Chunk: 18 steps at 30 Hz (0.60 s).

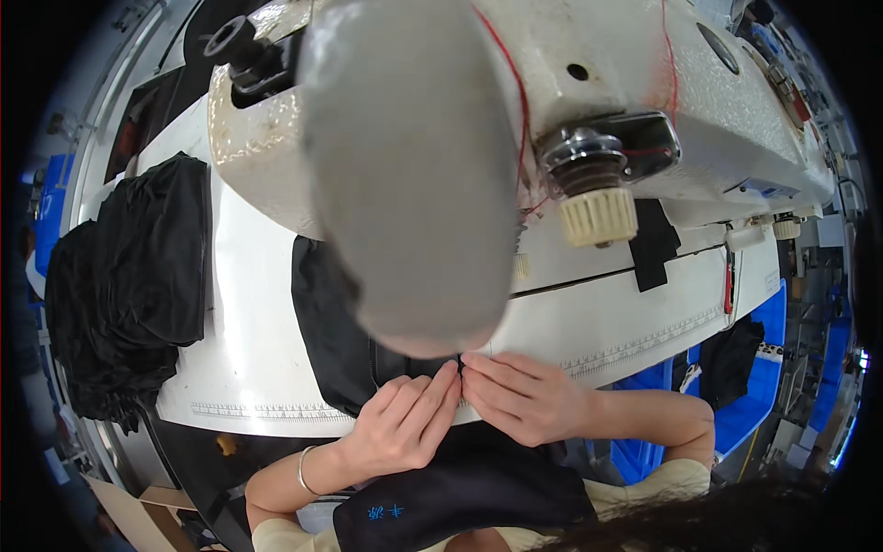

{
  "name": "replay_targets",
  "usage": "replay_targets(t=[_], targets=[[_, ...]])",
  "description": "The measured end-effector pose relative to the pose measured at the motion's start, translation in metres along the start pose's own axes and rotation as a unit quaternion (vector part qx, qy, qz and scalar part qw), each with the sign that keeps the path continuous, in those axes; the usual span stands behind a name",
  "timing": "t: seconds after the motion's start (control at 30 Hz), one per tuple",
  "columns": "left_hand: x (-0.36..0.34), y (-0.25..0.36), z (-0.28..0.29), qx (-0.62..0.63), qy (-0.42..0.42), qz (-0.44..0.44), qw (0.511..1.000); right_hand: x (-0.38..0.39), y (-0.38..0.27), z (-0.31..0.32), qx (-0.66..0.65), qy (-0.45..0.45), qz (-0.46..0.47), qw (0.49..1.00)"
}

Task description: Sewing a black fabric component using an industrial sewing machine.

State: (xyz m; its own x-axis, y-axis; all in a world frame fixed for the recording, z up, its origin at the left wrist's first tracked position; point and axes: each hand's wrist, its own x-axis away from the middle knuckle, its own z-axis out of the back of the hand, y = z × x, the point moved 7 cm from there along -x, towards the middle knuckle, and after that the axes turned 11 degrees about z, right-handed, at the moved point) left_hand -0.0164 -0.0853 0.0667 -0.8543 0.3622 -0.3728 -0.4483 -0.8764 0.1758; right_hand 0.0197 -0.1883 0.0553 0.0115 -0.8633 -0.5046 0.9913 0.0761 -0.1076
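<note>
A piece of black cloth (326, 322) lies on the white table of a sewing machine and reaches to its front edge. Close together at that edge, my left hand (405, 423) and my right hand (526, 397) have their fingertips pinched, nearly touching each other. Between them a small dark bit of the cloth shows; exactly how each hand grips it is partly hidden by the fingers. Above the hands, a blurred pale grey rounded shape (414, 175) covers the needle area. A bangle circles my left wrist.
The white sewing machine (607, 55) with red thread and a tension dial (598, 216) fills the far side. Folded black fabric (129, 285) is piled at left. A small black cloth piece (654, 247) lies at right. Blue bins (759, 391) hold dark fabric below the table's right side.
</note>
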Motion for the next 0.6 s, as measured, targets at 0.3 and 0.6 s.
replay_targets(t=[0.3,0.6], targets=[[0.005,-0.002,-0.002,0.034,-0.032,0.006,0.999,-0.003,0.0,0.008,-0.008,-0.003,0.004,1.0],[-0.012,-0.038,-0.023,0.04,-0.072,-0.033,0.996,-0.015,0.04,0.0,-0.018,0.0,-0.005,1.0]])
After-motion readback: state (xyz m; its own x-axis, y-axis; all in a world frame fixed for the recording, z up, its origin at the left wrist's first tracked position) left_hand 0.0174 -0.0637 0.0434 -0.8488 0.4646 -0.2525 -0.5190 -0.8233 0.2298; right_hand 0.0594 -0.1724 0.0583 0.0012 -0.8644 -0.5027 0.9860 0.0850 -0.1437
